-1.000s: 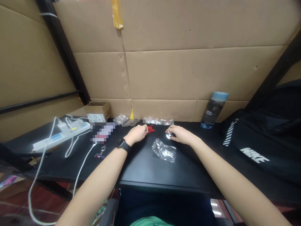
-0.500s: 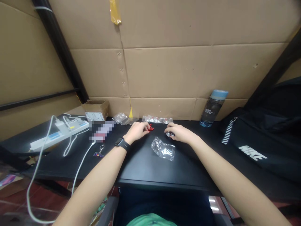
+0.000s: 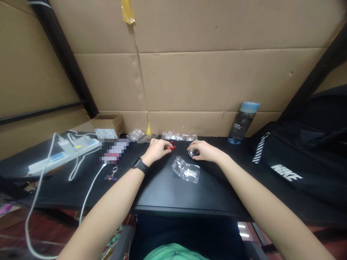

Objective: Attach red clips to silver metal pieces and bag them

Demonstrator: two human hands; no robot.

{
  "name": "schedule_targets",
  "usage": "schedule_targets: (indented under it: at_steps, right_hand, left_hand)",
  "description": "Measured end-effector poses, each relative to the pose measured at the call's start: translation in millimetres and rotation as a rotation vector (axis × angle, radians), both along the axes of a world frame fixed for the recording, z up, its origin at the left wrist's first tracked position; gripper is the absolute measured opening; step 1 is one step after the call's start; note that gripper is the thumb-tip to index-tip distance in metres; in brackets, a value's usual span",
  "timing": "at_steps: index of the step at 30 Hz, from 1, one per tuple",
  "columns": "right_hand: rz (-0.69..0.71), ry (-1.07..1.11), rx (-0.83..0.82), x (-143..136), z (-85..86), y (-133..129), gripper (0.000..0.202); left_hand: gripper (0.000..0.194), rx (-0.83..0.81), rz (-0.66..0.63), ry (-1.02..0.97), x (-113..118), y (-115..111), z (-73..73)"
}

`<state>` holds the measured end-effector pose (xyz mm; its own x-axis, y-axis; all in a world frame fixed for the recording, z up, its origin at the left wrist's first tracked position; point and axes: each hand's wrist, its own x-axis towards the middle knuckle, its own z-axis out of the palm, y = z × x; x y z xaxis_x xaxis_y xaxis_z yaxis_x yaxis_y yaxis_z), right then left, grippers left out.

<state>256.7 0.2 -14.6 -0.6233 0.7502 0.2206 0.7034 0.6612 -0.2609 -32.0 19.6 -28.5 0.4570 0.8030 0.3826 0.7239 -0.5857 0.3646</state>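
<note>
Toward the back of the black table, my left hand point(image 3: 158, 150) is closed on a small red piece point(image 3: 170, 146), whose exact kind I cannot make out. My right hand point(image 3: 204, 151), a little to the right, has its fingers curled round a small round silvery thing point(image 3: 193, 152) at the tabletop. Between and in front of my hands lies a crumpled clear plastic bag point(image 3: 186, 169), flat on the table and touched by neither hand. A dark watch point(image 3: 140, 165) is on my left wrist.
Clear packets with red bits point(image 3: 179, 136) lie along the cardboard wall point(image 3: 181, 83). At left are a power strip point(image 3: 65, 155), white cables, a small box point(image 3: 108, 124), a blurred phone point(image 3: 116, 150) and a keychain point(image 3: 111, 177). A water bottle point(image 3: 242, 124) and black bag point(image 3: 300, 155) stand right.
The view has shifted slightly. Both hands stay in nearly the same places, and more of the silvery thing shows under my right fingers.
</note>
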Motion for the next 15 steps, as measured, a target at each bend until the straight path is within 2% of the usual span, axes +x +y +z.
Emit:
schedule_targets:
  at_steps: [7, 11, 15]
  right_hand:
    - [0.007, 0.049, 0.004, -0.4, -2.1, -0.1, 0.035]
    - [0.036, 0.184, 0.02, -1.2, -3.7, -2.0, 0.037]
    - [0.006, 0.438, -0.157, -4.1, -9.7, -1.7, 0.04]
  left_hand:
    - [0.013, 0.009, 0.014, -0.021, 2.0, 1.4, -2.5]
    - [0.014, 0.033, 0.04, -0.028, 4.4, -0.6, -1.0]
    - [0.009, -0.007, 0.057, -0.065, 8.9, -6.1, 3.4]
